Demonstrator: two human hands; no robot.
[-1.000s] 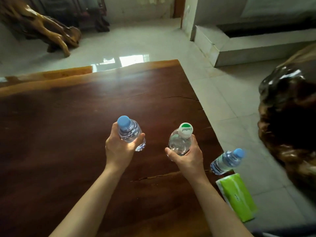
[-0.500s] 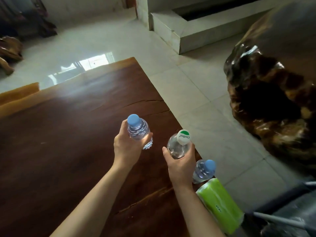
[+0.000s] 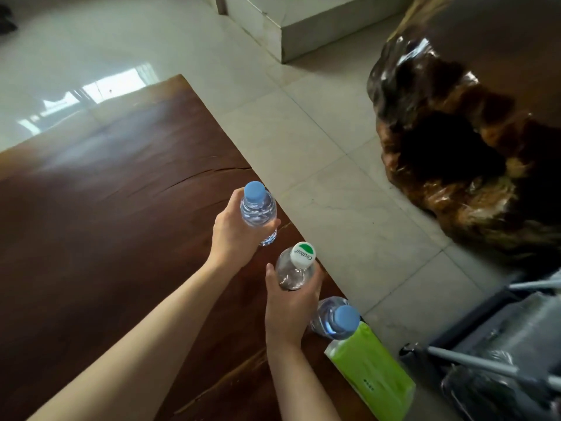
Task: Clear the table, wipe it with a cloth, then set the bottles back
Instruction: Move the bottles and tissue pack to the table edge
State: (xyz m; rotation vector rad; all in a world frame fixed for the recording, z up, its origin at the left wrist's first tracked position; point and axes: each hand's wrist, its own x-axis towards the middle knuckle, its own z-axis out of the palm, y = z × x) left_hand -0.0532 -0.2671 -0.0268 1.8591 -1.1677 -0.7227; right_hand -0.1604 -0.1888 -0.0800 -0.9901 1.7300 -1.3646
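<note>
My left hand [image 3: 233, 232] grips a clear water bottle with a blue cap [image 3: 258, 208], held upright above the right edge of the dark wooden table [image 3: 91, 223]. My right hand [image 3: 288, 311] holds a second clear bottle with a white and green cap [image 3: 296, 268], just nearer to me. A third bottle with a blue cap [image 3: 335, 319] stands at the table's right edge, right beside my right hand. A green tissue pack [image 3: 370, 372] lies next to that bottle, jutting over the edge.
Pale tiled floor [image 3: 334, 177] spreads to the right of the table. A large glossy carved wood piece [image 3: 461, 153] stands on the floor at the right. A grey bin with metal bars [image 3: 501, 360] sits at the lower right. A stone step [image 3: 303, 28] lies beyond.
Both hands have carried their bottles toward the table's right edge, and my view has swung right. My right hand now sits beside the third bottle.
</note>
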